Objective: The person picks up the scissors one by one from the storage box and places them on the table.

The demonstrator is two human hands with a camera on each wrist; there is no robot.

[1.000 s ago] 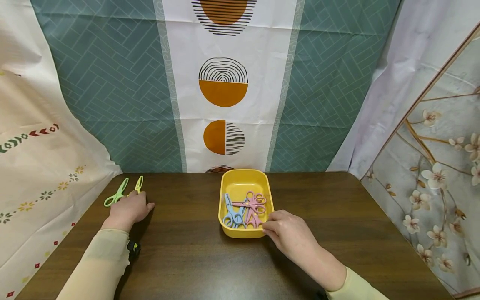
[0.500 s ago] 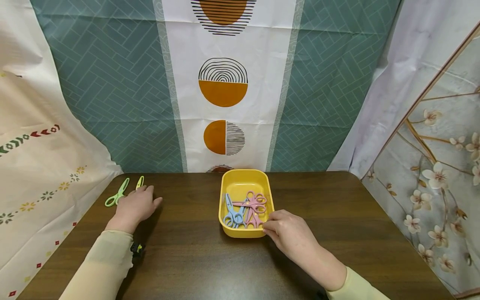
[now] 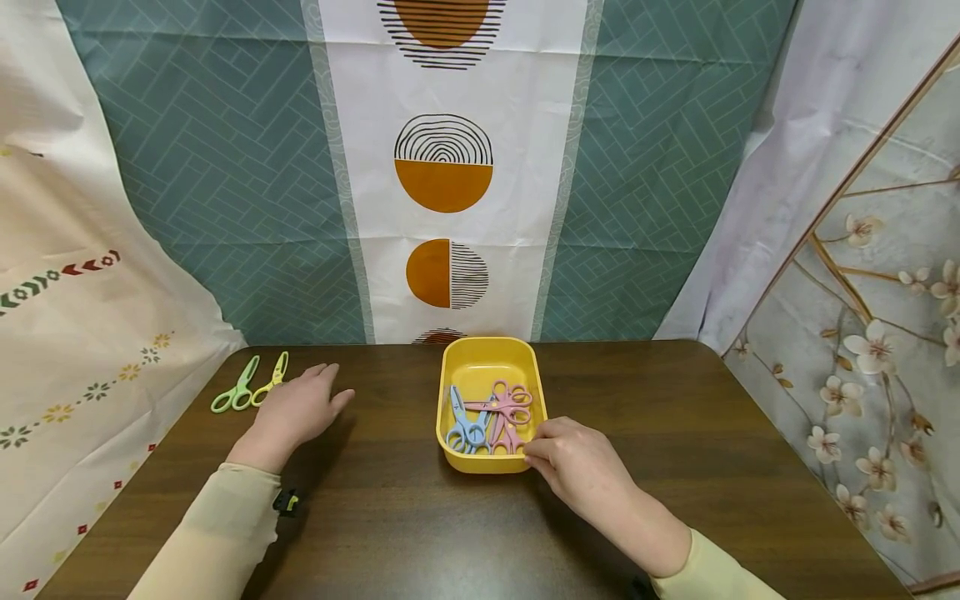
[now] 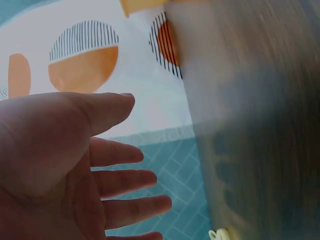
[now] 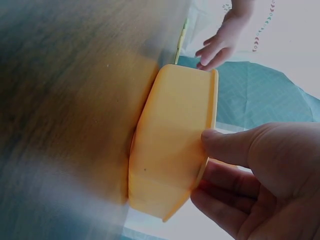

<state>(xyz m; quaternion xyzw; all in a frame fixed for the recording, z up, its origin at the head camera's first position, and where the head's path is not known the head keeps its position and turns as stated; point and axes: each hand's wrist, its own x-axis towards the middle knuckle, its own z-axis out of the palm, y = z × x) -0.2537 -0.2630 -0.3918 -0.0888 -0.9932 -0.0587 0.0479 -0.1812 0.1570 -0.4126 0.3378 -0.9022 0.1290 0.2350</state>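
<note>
My left hand (image 3: 295,410) hovers over the left part of the table with its fingers extended and holds nothing; the left wrist view shows its straight fingers (image 4: 127,183) spread apart. Just left of it lie yellow scissors (image 3: 281,367), and beside those are green scissors (image 3: 245,379). My right hand (image 3: 588,469) pinches the near right rim of a yellow bin (image 3: 483,467). In the right wrist view the thumb (image 5: 225,145) presses the bin's outer wall (image 5: 172,115), with the fingers curled over the rim. Blue scissors (image 3: 458,407) and pink scissors (image 3: 513,403) are piled inside.
The dark wooden table (image 3: 390,525) runs back to a green and white patterned cloth (image 3: 277,208). A cream cloth (image 3: 90,350) hangs along the left, and a floral cloth (image 3: 862,400) along the right.
The left hand has moved right and away from the yellow scissors, which have come into fuller view beside the green ones. The right hand and the bin have stayed put.
</note>
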